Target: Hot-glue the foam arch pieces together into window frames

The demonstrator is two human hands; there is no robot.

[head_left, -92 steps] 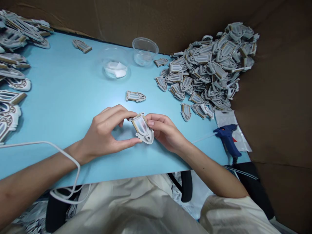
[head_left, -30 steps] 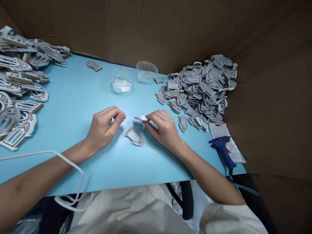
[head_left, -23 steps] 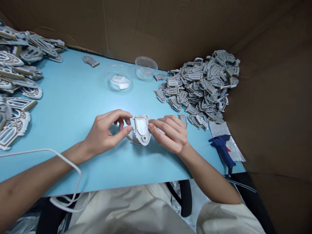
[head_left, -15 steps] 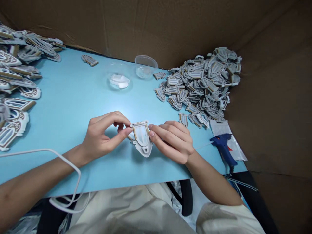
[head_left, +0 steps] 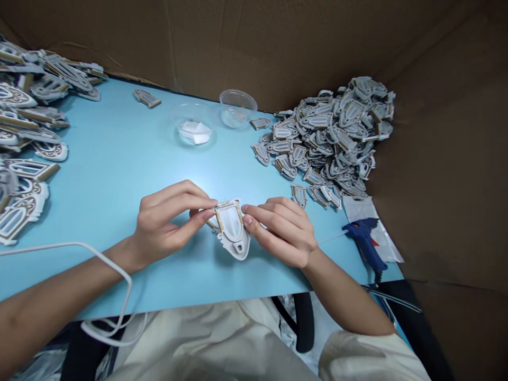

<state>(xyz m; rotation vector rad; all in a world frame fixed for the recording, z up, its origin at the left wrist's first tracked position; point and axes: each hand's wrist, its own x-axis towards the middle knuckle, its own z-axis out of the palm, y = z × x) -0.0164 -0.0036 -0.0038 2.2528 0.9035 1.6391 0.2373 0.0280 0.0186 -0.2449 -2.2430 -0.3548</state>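
Both hands hold a small arch-shaped window piece [head_left: 232, 228], grey-white with a tan frame and a pale pane, just above the light blue table [head_left: 119, 174]. My left hand [head_left: 166, 222] pinches its left edge between thumb and fingertips. From the other side, my right hand [head_left: 283, 233] pinches its right edge, fingers curled. A second similar piece lies half hidden beneath the held one.
A big heap of the same small pieces [head_left: 329, 132] sits at the back right. Larger arch pieces [head_left: 27, 132] pile up at the left. Two clear plastic cups [head_left: 236, 108] [head_left: 193, 129] stand at the back. A blue glue gun [head_left: 363, 241] lies at the right edge. Cardboard walls surround the table.
A second ago my right hand held a small white bit and a piece lay on the table; both hands have since closed on a window piece and drawn it slightly nearer.
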